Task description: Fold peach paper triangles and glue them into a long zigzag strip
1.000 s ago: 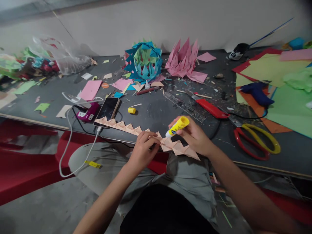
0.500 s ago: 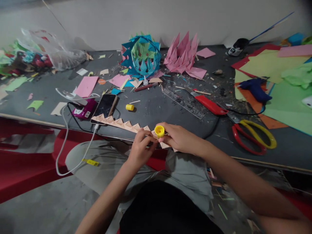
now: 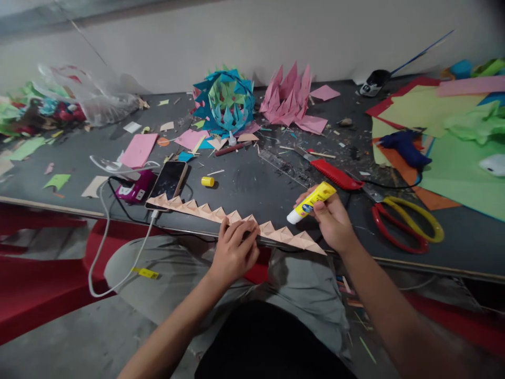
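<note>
A long peach paper strip (image 3: 201,210) with a row of folded triangular points lies along the table's front edge, its left end over the phone (image 3: 169,181). My left hand (image 3: 235,247) is closed on the middle of this strip, with fingers bent over it; the thumb is partly hidden. In my right hand (image 3: 334,221) is a yellow glue stick (image 3: 311,202), tilted with its white end down to the left, above the strip's right part and apart from it. Its yellow cap (image 3: 207,181) lies on the table beyond the strip.
Scissors (image 3: 400,223) with red and yellow handles, a red-handled cutter (image 3: 335,173) and a clear ruler (image 3: 286,167) lie to the right. Blue and pink paper crowns (image 3: 286,97) stand at the back. A purple power adapter (image 3: 136,187) with cables sits left, coloured sheets (image 3: 469,173) far right.
My right hand has moved right with the glue stick, away from my left hand, and the stick has tipped onto its side. More of the strip's right end now shows.
</note>
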A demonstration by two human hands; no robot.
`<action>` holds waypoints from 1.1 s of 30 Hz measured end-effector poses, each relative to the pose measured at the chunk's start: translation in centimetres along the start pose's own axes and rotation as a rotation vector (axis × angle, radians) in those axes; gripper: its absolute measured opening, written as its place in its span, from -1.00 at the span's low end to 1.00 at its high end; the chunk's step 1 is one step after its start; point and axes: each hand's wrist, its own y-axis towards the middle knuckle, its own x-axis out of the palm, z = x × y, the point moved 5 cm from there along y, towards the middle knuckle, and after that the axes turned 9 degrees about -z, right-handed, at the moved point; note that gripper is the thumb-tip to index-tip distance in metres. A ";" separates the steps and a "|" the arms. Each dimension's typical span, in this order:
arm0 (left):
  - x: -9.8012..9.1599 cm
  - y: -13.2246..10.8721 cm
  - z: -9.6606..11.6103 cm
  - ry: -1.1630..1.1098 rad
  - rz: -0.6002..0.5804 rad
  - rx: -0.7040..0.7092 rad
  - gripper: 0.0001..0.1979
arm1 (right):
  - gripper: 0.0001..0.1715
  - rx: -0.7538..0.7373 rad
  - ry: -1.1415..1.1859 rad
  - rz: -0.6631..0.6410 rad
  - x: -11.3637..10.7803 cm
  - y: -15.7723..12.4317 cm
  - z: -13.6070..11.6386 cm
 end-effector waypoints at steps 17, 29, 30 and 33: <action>-0.3 1.5 0.1 -0.190 -0.111 -0.165 -0.85 | -0.69 -0.014 -0.207 -0.303 2.3 -0.8 -1.6; 0.0 1.3 -0.2 -0.253 -0.071 -0.084 -0.93 | -0.71 0.049 -0.421 -0.531 4.0 -0.5 -1.7; 0.0 1.3 -0.2 -0.260 -0.060 -0.081 -0.93 | -0.72 0.049 -0.459 -0.546 4.2 -0.4 -1.8; 0.0 1.3 -0.2 -0.265 -0.039 -0.077 -0.93 | -0.78 0.030 -0.554 -0.600 4.7 -0.1 -2.4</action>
